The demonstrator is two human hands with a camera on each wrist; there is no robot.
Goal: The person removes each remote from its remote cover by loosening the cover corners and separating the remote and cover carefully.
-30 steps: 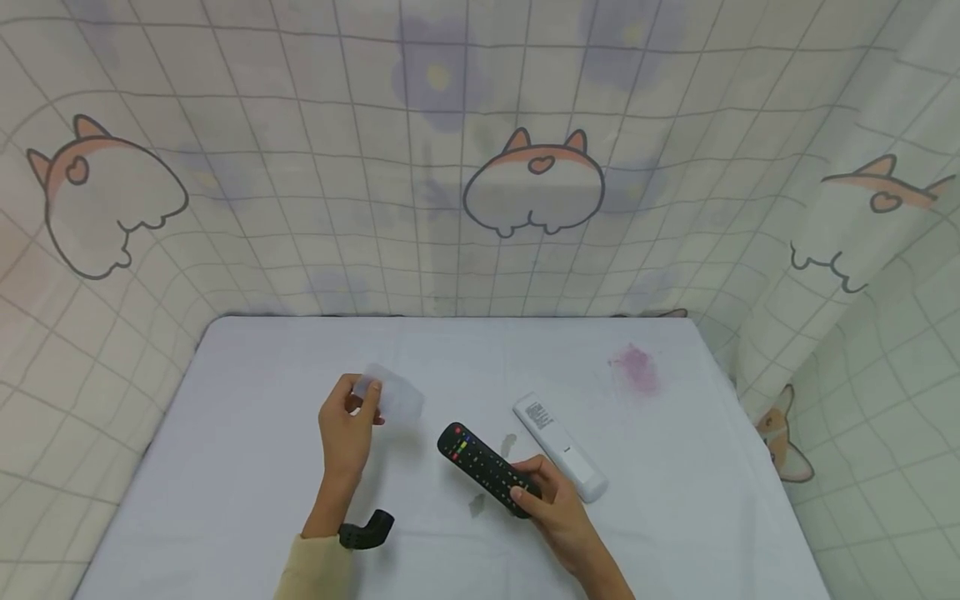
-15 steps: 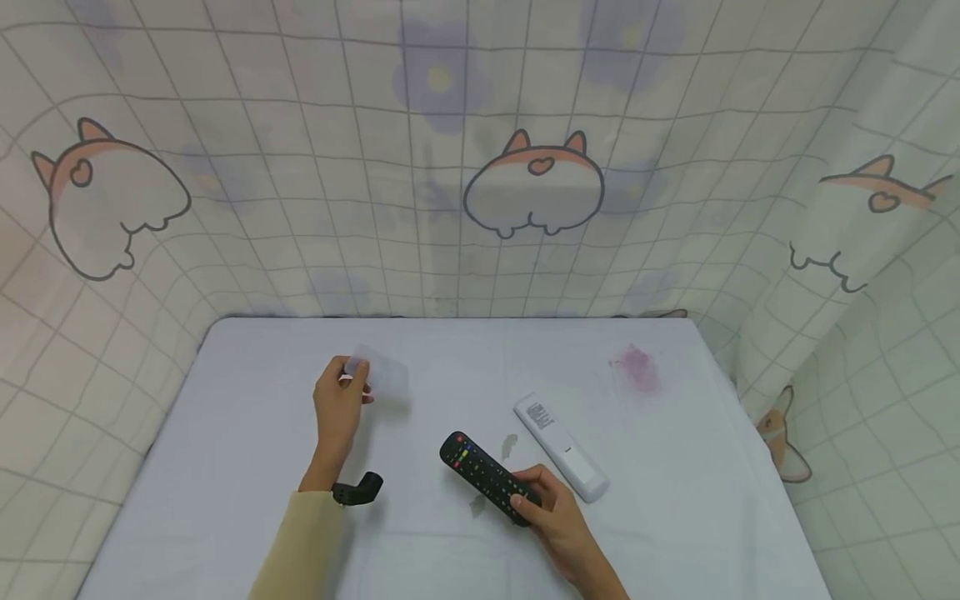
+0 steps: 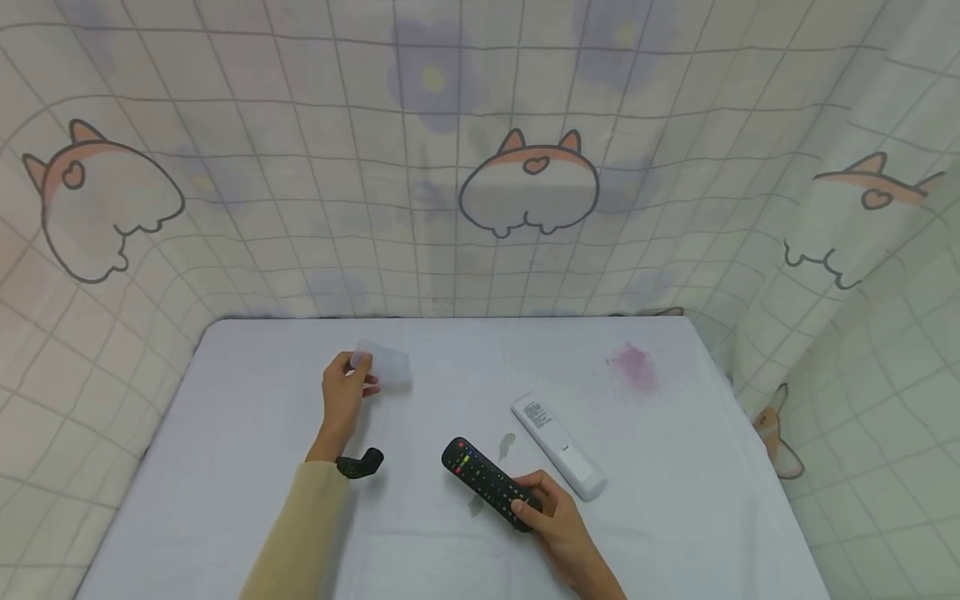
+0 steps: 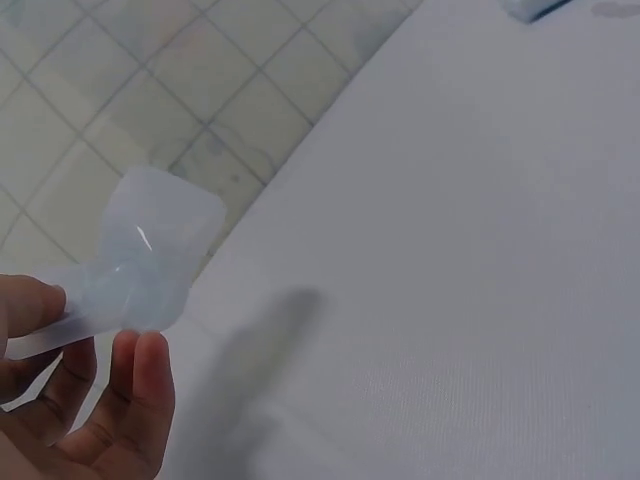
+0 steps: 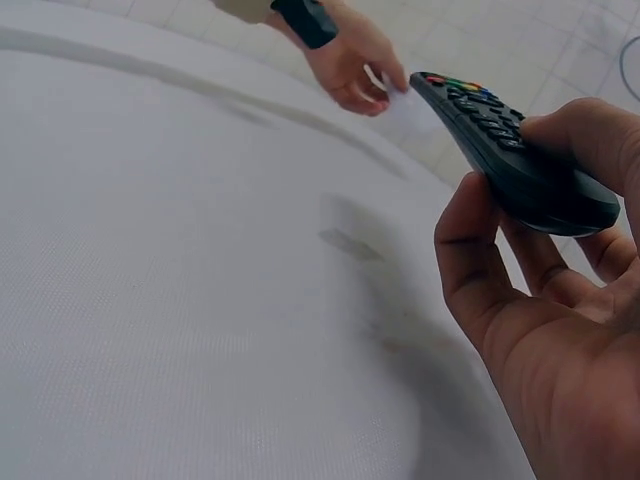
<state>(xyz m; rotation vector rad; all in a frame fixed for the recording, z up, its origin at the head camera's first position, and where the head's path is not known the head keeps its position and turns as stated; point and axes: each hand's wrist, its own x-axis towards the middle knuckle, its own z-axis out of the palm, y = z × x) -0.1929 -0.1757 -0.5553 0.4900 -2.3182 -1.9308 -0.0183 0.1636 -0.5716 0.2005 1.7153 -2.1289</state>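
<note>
In the head view my left hand pinches a translucent soft plastic sleeve between thumb and fingers, over the far left part of the table. The left wrist view shows the frosted sleeve bending away from the fingertips, with part of it hidden in the grip. My right hand holds a black remote control by its near end, with the thumb on top among the buttons. Its coloured keys point toward the far left. Seen from the right wrist, the remote is raised above the table.
A white remote control lies on the white-covered table, just right of the black one. Grey marks and a pink stain show on the cloth. A checked curtain surrounds the back and sides.
My left hand has moved away toward the back of the table, carrying the sleeve. The right hand and black remote have shifted slightly nearer. The white remote stays put.
</note>
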